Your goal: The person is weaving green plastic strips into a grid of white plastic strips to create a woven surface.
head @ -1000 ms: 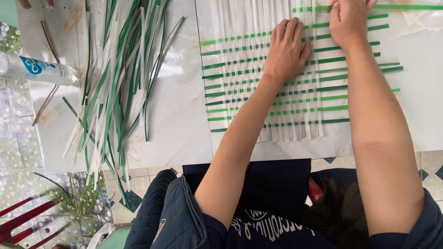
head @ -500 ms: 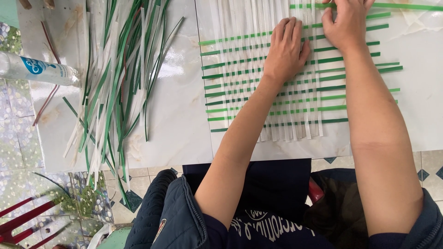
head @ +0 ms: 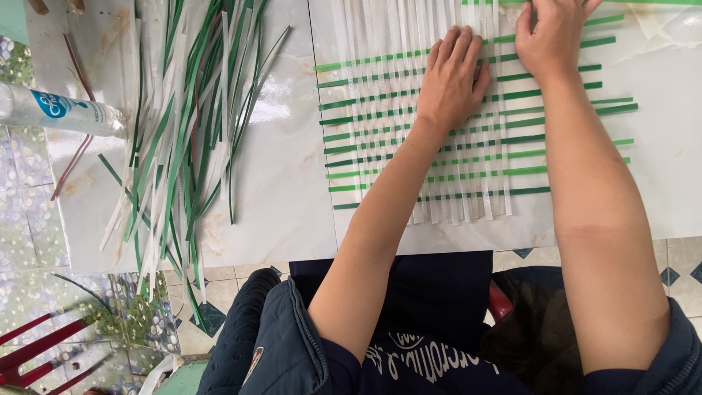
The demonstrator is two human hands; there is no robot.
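Observation:
A woven mat of white upright strips crossed by green strips lies on a glossy white slab. My left hand lies flat on the weave, fingers together, pressing it down. My right hand is at the mat's upper right, its fingers curled over the white strips near a green strip at the top edge. Whether the fingers pinch a strip I cannot tell.
A loose pile of green and white strips lies on the left part of the slab. A clear plastic bottle lies on its side at the far left. Patterned floor tiles and red bars show below left.
My right hand has shifted slightly down and left along the mat's top edge. The left hand has stayed flat on the weave.

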